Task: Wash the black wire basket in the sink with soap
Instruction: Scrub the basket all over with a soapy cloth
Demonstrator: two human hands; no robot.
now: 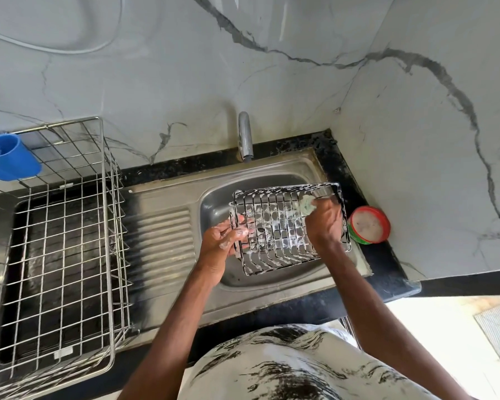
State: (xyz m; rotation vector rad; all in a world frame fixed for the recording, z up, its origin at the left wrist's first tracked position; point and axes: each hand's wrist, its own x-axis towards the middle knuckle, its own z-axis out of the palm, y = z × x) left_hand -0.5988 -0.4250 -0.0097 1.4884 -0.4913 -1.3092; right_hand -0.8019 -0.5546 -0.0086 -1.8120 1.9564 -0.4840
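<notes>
Head view puts the basket (282,235) over the sink (214,210) bowl, held at a tilt. Whether it touches the bowl's floor I cannot tell. I have the left hand (225,238) clamped on the basket's left rim, fingers curled round the wires and lather on the knuckles. The right hand (325,223) pinches a pale scrubber (308,204) and presses it on the wires at the basket's far right corner, the side of the sink nearest the soap tub (368,225).

White foam coats nearly every wire I can see, floor and walls alike, so I judge the soaping close to done, with that far corner the part in hand. No water shows at the tap (245,137) behind the sink, so the rinse is left to do. After that, I would guess, comes draining, perhaps in the rack (64,255) left of the sink.

I can read no writing. The tub stands open just right of the sink, red-rimmed, green-sided, with whitish paste inside, and no label is legible. Two small plates on the rack are too blurred to read.
</notes>
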